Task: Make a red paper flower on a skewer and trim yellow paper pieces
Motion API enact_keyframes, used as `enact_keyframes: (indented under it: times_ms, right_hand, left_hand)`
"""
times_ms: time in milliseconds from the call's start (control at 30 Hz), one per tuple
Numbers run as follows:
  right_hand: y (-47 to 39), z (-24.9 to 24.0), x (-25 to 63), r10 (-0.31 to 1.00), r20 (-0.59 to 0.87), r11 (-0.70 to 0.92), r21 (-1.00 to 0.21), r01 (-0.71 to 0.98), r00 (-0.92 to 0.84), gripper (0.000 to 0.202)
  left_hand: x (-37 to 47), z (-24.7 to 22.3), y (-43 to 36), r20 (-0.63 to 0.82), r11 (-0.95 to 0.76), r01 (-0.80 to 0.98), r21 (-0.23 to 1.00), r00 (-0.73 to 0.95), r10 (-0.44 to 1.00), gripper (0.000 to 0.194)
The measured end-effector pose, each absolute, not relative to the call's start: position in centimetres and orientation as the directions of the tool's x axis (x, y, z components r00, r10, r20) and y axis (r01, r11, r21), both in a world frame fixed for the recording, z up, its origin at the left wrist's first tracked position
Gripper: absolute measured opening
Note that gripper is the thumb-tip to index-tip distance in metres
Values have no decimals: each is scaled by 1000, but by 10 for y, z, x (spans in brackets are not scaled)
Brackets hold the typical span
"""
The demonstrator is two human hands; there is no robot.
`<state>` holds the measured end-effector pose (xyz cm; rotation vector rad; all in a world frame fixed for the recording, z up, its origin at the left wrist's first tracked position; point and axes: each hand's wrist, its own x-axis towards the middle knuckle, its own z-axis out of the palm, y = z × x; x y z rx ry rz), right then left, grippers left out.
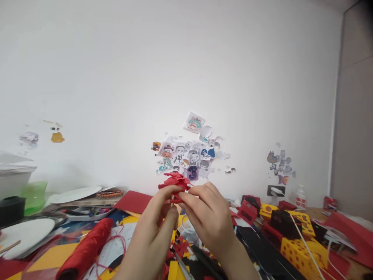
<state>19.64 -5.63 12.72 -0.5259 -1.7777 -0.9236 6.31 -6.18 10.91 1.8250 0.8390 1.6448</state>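
Observation:
A red paper flower (175, 180) with layered, ragged petals is raised in front of me at the middle of the view. My left hand (153, 227) is closed around its underside, thumb and fingers pressed together. From the right, the fingertips of my right hand (211, 216) pinch the flower's lower edge. The fingers partly hide the flower's base. Below the hands, red, yellow and black paper scraps (177, 249) lie on the table, with scissor blades (183, 267) among them.
A big red thread spool (87, 247) lies to the left, near a white plate (27, 235) and a pen tray (86, 215). Yellow boxes (303, 251) and a black tablet-like slab (266, 252) are at right. White cables cross there. Paper drawings (192, 155) cover part of the wall.

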Motion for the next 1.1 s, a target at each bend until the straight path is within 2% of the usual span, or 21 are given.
enact_keyframes:
  times_ms: [333, 533, 800, 967, 1100]
  right_hand:
    - [-57, 124, 193, -179, 910, 457, 413, 788, -373, 14]
    - [-60, 122, 190, -206, 877, 394, 480, 784, -434, 13]
    - [-60, 123, 191, -136, 924, 554, 370, 746, -357, 13]
    - [-66, 127, 193, -69, 915, 617, 351, 704, -396, 14]
    - [-67, 129, 194, -79, 922, 621, 343, 704, -380, 13]
  left_hand:
    - [65, 109, -67, 706, -702, 117, 703, 6, 708, 15]
    - [64, 107, -61, 707, -707, 151, 691, 63, 705, 16]
    - [60, 105, -59, 744, -734, 198, 650, 32, 667, 12]
    - [59, 107, -60, 779, -763, 223, 607, 24, 627, 9]
    - [59, 107, -61, 782, -763, 230, 604, 16, 624, 9]
